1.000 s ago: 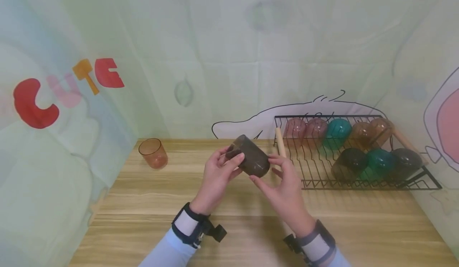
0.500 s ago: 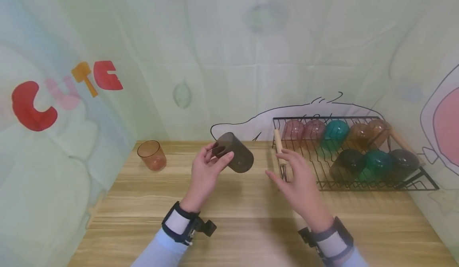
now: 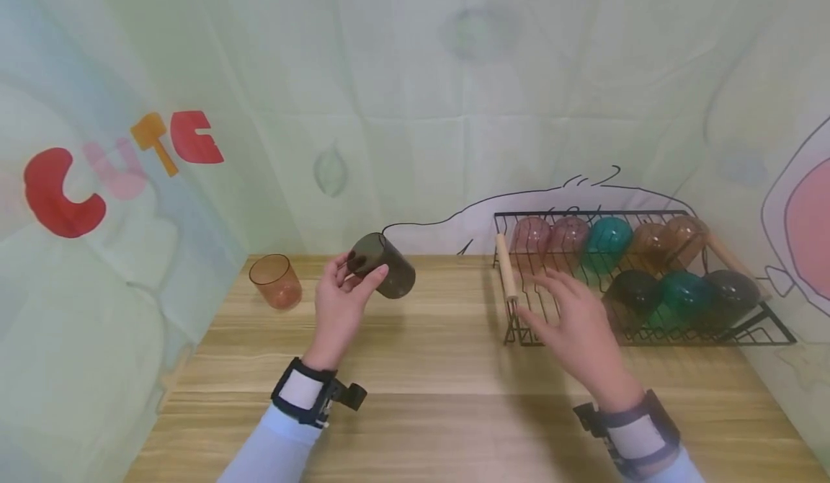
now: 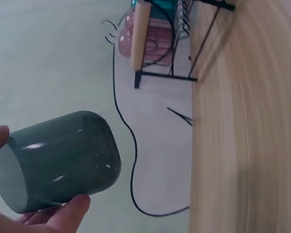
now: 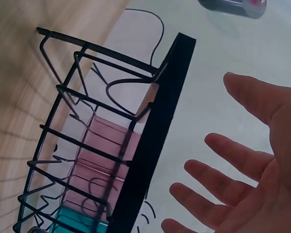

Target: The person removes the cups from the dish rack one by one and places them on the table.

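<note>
In the head view my left hand [image 3: 340, 313] grips a dark grey see-through cup [image 3: 392, 274] near its rim, thumb on the near side. The cup is held above the table, tilted, its mouth toward the left and its rounded base to the right. The left wrist view shows the same grey cup [image 4: 68, 158] between thumb and fingers. My right hand [image 3: 577, 324] is in front of the wire dish rack [image 3: 545, 281], holding nothing. Its fingers are spread apart in the right wrist view, beside the rack's black frame [image 5: 155, 131].
An amber cup [image 3: 277, 282] stands upright on the wooden table [image 3: 441, 411] at the left. Upside-down cups fill the rack's right part: two pink [image 3: 533, 234], teal [image 3: 609, 238], amber [image 3: 684, 236], green [image 3: 684, 295] and dark grey [image 3: 733, 295]. A printed cloth hangs behind.
My right hand has let go of the grey cup and moved right, in front of the rack. My left hand has carried the cup leftward, toward the amber cup.
</note>
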The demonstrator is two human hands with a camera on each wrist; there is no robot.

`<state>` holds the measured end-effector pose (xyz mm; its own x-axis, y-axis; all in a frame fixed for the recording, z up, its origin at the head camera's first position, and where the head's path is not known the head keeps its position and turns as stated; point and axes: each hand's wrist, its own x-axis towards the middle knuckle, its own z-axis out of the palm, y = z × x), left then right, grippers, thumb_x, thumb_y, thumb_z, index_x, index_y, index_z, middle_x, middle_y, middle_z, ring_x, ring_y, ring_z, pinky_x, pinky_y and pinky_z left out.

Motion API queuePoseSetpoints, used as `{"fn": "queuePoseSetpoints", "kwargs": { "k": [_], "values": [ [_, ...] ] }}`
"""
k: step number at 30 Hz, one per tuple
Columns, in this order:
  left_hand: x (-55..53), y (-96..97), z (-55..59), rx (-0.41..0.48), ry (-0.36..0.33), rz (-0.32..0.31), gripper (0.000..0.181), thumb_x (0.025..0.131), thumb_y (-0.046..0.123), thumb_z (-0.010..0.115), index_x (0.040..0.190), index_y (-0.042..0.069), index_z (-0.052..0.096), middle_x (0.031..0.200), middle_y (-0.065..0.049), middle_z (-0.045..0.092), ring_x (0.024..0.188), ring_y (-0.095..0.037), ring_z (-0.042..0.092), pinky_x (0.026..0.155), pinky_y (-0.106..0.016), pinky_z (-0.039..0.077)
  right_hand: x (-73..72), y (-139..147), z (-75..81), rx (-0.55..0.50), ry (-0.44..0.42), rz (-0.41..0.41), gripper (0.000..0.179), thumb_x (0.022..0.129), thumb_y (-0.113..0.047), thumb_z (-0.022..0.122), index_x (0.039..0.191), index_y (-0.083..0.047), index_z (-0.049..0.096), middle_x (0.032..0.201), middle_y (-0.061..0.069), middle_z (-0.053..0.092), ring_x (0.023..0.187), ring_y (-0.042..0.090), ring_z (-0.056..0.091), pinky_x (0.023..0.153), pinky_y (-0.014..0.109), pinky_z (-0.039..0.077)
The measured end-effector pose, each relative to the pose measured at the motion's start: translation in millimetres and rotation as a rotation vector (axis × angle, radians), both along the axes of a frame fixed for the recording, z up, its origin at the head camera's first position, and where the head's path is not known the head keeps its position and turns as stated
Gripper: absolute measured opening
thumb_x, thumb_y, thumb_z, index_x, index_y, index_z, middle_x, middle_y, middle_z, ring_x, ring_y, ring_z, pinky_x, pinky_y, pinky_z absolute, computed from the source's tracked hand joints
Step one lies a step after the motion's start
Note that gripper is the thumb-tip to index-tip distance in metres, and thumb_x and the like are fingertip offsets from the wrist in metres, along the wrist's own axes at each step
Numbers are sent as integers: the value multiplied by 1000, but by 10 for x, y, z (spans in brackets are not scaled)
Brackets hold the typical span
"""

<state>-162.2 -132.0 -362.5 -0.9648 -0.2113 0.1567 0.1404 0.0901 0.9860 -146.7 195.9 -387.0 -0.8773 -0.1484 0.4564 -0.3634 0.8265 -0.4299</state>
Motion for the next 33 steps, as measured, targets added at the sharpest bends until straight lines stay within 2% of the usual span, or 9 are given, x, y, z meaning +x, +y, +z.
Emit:
{"fn": "queuePoseSetpoints", "kwargs": {
  "k": [4,8,11,17,23,28,33],
  "values": [
    [-111,-111,-174,-25,15,39,71,77,29,76,131,2,38,123,-13,52,102,-23,55,79,-31,49,7,35,-39,37,-13,-11,55,82,-48,66,123,-12,57,136,13,45,121,34,41,97,58,29],
    [-228,-244,-405,-74,17,96,75,74,37,77,131,6,39,123,-9,51,103,-21,54,79,-29,49,19,59,-61,54,-10,-2,57,83,-50,64,123,-10,57,137,14,43,121,36,41,96,59,30],
    [-282,-321,-530,-124,28,141,78,72,44,77,131,8,40,123,-8,51,106,-20,53,81,-29,48,25,77,-81,60,-12,-2,58,83,-51,64,123,-10,57,137,14,44,121,35,41,96,58,30],
    [-360,-437,-673,-214,45,212,81,72,44,77,133,6,40,127,-12,49,112,-24,50,88,-33,44,23,117,-118,54,-13,-8,58,81,-49,67,124,-10,56,134,13,46,121,33,41,96,58,30],
    [-440,-562,-808,-263,27,268,83,72,43,78,134,5,38,129,-12,47,113,-25,49,88,-34,44,19,133,-113,50,5,1,61,82,-55,63,123,-11,57,133,12,48,121,32,42,97,55,32],
    [-496,-656,-905,-305,16,303,82,73,42,77,134,5,38,129,-13,47,112,-25,50,89,-34,44,23,156,-98,54,4,1,65,82,-61,58,124,-12,56,134,12,47,120,32,42,97,54,32],
    [-529,-714,-971,-323,7,319,81,73,41,77,133,5,37,128,-14,48,113,-24,49,89,-35,44,27,176,-95,57,8,-3,62,82,-58,61,124,-12,57,132,13,48,119,33,44,96,55,34]
  ]
}}
